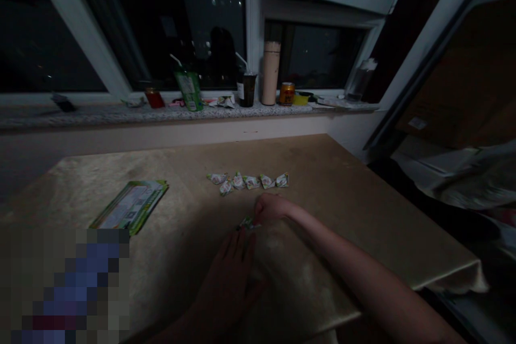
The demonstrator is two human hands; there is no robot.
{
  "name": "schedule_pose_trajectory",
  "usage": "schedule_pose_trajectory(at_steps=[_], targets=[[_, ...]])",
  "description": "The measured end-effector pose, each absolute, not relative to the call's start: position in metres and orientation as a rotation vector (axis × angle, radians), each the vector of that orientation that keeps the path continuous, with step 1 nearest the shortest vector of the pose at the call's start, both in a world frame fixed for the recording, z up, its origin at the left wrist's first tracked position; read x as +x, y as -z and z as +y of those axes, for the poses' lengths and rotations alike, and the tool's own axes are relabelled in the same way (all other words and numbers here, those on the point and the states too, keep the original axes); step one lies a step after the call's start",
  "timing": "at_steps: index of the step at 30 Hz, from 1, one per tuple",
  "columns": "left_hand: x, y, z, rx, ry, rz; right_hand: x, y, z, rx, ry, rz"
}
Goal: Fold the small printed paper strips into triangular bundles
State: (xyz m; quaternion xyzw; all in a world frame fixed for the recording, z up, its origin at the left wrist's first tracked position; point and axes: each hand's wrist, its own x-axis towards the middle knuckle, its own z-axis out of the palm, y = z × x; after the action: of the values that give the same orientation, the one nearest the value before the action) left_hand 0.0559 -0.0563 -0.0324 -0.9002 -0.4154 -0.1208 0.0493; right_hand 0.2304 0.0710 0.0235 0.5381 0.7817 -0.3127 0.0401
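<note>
On the table, a small wrapped candy (245, 222) in green and white lies between my two hands. My left hand (229, 271) rests palm down with its fingers stretched out, the fingertips against the candy's near side. From the right, my right hand (271, 208) reaches in with curled fingers pinched on the candy's right end; the fingertips are partly hidden. Beyond the hands lies an uneven row of several similar wrapped candies (252, 181). To the left is a flat green and white packet (131, 205) with printed text.
A shiny beige cloth covers the table (314, 166). On the speckled windowsill (221, 114) stand a green pouch (188, 88), a dark cup with a straw (246, 90), a pink flask (271, 72), a gold can (287, 94) and a red jar (155, 98). Blurred blocks cover the lower left.
</note>
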Motion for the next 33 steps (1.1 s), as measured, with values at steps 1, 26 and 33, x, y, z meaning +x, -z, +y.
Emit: schedule_pose_trajectory(at_steps=[1,26,33], targets=[[0.056,0.032,-0.056,-2.734,0.352,-1.265,0.230,-0.024,0.071,1.649,0.958,2.394],[0.057,0.028,-0.050,-2.686,0.373,-1.334,0.233,-0.021,0.069,1.626,0.941,2.416],[0.059,0.032,-0.053,-2.718,0.388,-1.413,0.235,-0.018,0.069,1.633,0.987,2.451]])
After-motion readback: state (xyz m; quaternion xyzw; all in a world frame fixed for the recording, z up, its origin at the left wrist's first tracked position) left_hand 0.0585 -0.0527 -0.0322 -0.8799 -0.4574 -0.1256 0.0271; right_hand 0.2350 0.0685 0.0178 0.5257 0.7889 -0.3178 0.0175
